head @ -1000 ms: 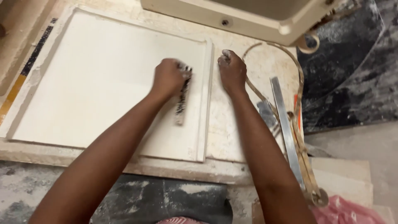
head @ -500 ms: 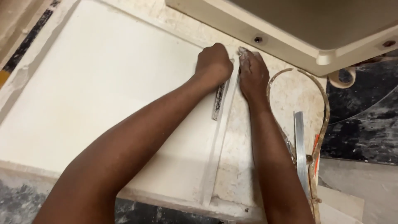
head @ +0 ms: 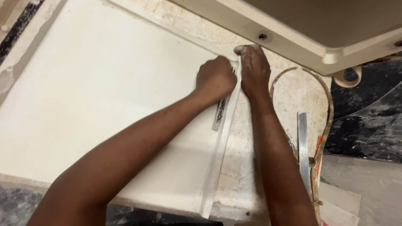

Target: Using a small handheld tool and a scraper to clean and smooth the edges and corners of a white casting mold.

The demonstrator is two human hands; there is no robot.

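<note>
My left hand (head: pixel 215 77) is closed around a flat, plaster-smeared scraper tool (head: pixel 219 114) and presses it on the right edge of a large cream plaster slab (head: pixel 104 104). The tool's lower end sticks out below my fist, along the slab's raised right border (head: pixel 217 159). My right hand (head: pixel 253 69) lies flat, palm down, on the rough stone worktop (head: pixel 289 96) just beside that border, fingers near the slab's far right corner. The two hands are almost touching.
A beige moulded casing (head: pixel 318 33) overhangs the far side. A curved band (head: pixel 322 109) and a metal ruler (head: pixel 303 146) lie right of my right forearm. Dark marbled floor (head: pixel 368 121) shows at the right, a pale board (head: pixel 360 188) at lower right.
Both hands have slid together along the slab's right edge toward its far corner, the left one taking the scraper with it. The view has followed them.
</note>
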